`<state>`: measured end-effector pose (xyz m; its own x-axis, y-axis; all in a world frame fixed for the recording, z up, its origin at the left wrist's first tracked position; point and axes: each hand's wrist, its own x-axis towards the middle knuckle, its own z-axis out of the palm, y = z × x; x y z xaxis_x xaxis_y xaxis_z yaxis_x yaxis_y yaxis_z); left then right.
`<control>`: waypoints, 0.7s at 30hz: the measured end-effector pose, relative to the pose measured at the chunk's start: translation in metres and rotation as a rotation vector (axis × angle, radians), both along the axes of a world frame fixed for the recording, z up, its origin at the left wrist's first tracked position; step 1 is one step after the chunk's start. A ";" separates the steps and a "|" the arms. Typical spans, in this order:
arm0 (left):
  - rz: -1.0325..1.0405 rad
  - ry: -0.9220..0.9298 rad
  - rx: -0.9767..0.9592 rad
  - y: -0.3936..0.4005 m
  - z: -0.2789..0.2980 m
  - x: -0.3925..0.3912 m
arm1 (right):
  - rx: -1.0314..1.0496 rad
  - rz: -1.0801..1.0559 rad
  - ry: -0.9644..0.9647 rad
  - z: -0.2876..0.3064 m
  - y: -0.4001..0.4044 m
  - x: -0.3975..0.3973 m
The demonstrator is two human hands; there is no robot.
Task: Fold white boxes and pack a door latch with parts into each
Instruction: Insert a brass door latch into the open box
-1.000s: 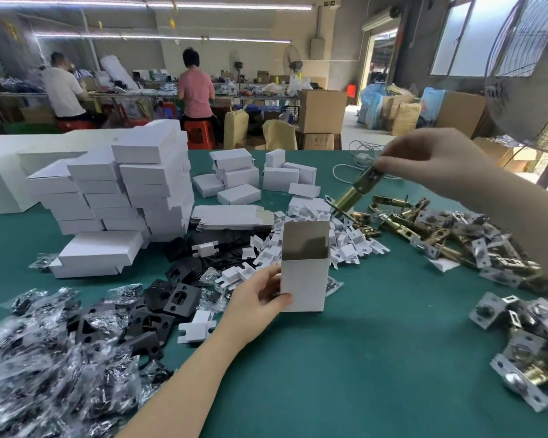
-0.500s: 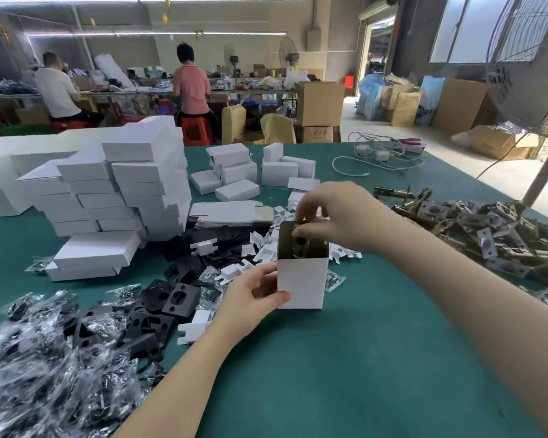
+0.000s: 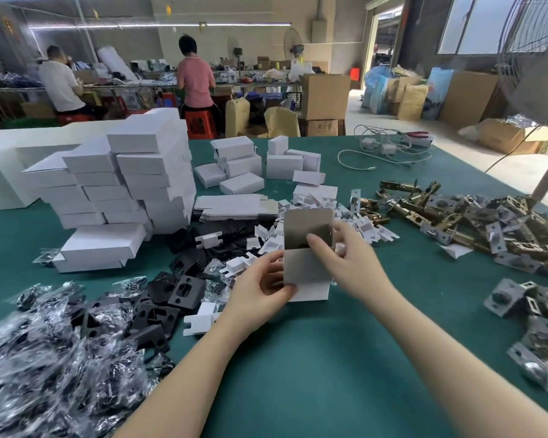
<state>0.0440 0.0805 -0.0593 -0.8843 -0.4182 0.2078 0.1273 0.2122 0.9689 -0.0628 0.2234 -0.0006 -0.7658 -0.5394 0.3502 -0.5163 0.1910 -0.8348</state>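
Both hands are now on the box, which stands upright on the green table with its top flap raised. A second ago the right hand held a brass latch up over the pile; half a second ago it was lowering it into the mouth. Now no latch shows in those fingers, so I take it to be inside, though the dark opening hides it. If so, this box should be near ready for its remaining parts or for closing.

Her left hand grips the box's left side and lower corner, fingers curled round it, steadying it as before. Her right hand has a thumb hooked over the front rim into the opening, the other fingers wrapping the right side behind; it holds the box and nothing else that I can see.

Loose latches lie heaped to the right, white inserts just behind the box, black plates to the left, and packed boxes are stacked beyond.
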 end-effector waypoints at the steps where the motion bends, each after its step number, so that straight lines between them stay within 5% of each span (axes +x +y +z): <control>1: 0.022 0.021 -0.022 0.004 0.001 0.001 | -0.035 -0.024 -0.033 -0.011 -0.001 0.003; 8: 0.326 0.255 -0.065 0.003 0.034 0.006 | -0.068 -0.027 -0.124 -0.057 0.007 0.015; 14: 0.227 0.256 -0.163 -0.002 0.022 0.009 | -0.022 0.099 -0.048 -0.055 0.002 0.022; 18: 0.155 0.223 -0.267 0.001 0.007 0.007 | -0.057 -0.141 0.006 -0.054 -0.002 0.011; 21: 0.183 0.199 -0.274 -0.001 0.003 0.007 | 0.180 -0.225 0.129 -0.050 -0.002 -0.009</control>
<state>0.0511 0.0794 -0.0558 -0.7310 -0.4704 0.4943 0.2436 0.4968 0.8330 -0.0722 0.2218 -0.0506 -0.8283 -0.4237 0.3667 -0.5440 0.4510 -0.7076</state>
